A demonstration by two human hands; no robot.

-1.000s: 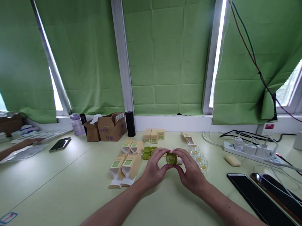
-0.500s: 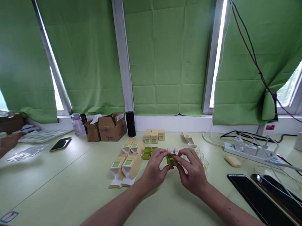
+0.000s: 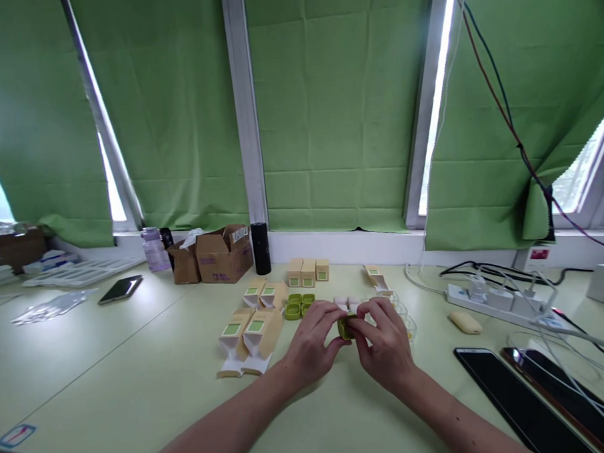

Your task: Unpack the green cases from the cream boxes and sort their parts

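Both my hands meet over the middle of the pale green table (image 3: 113, 368). My left hand (image 3: 314, 343) and my right hand (image 3: 384, 343) pinch a small olive-green cap-like piece (image 3: 345, 327) between their fingertips, just above the table. Behind my right hand stands a row of small clear cups (image 3: 409, 325) with yellow contents, partly hidden by the fingers. Several green caps (image 3: 296, 305) lie just behind my left hand. Tan cartons with green labels (image 3: 249, 335) lie open to the left.
Upright tan boxes (image 3: 308, 271), brown cardboard boxes (image 3: 223, 254), a black cylinder (image 3: 261, 248) and a purple bottle (image 3: 154, 249) stand along the back. A phone (image 3: 119, 289) lies left. A power strip (image 3: 505, 301), cables, a beige case (image 3: 465, 322) and dark phones (image 3: 514, 394) fill the right.
The green piece has turned from facing me to edge-on and my fingers have closed tighter round it. The other person's hand at the far left has withdrawn from view.
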